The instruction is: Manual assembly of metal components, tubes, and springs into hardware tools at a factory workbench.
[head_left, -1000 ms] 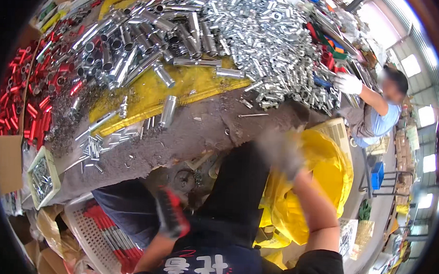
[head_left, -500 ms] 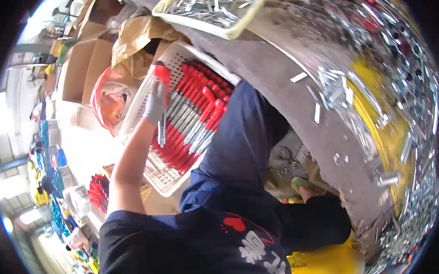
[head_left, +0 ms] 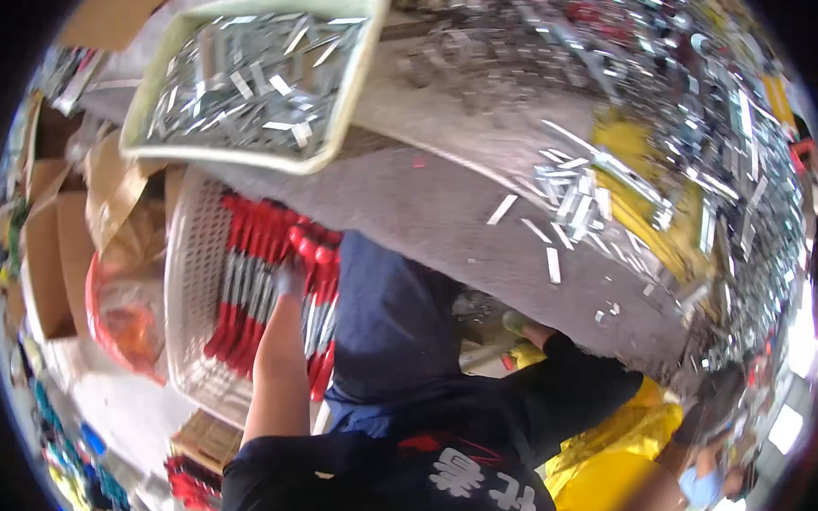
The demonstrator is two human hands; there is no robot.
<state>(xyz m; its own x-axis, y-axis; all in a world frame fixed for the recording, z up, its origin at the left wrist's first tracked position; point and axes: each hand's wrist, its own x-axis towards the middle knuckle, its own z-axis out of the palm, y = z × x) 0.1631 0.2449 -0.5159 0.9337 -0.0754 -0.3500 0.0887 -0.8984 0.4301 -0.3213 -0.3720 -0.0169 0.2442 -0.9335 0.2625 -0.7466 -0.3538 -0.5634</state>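
The person's left hand (head_left: 289,278), in a pale glove, reaches down among the red-and-silver tools (head_left: 246,290) in the white basket (head_left: 183,288), its fingers up against red ends; blur hides how far it is open, and whether it grips one cannot be told. The right hand's state cannot be told either. The tools lie side by side in rows, glossy red toward both ends with dull silver lengths between, filling the basket from its far edge toward its near edge, while a blue trouser leg (head_left: 393,327) covers its right edge. Beyond the far edge, a cream tray (head_left: 363,83) of metal strips (head_left: 262,84) sits at the table's (head_left: 429,211) edge.
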